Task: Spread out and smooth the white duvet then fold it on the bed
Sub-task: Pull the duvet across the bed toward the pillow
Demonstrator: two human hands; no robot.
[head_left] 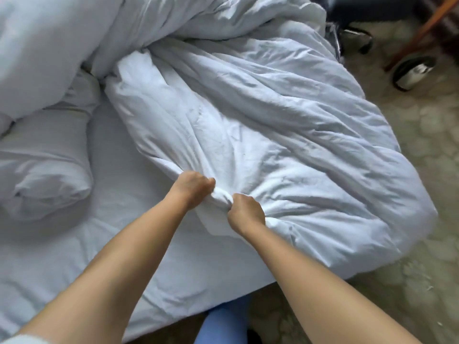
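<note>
Left hand (pixel 192 188) and right hand (pixel 246 211) both fisting tight on one bunched fold of the duvet (pixel 260 135), knuckles almost touching. Duvet lying crumpled across the bed (pixel 119 244), spilling over its right edge toward the floor (pixel 422 219). Pillow (pixel 44 175) sitting at left

Both arms outstretched, left hand (pixel 192 188) and right hand (pixel 246 211) fisted close together, knuckles up.
</note>
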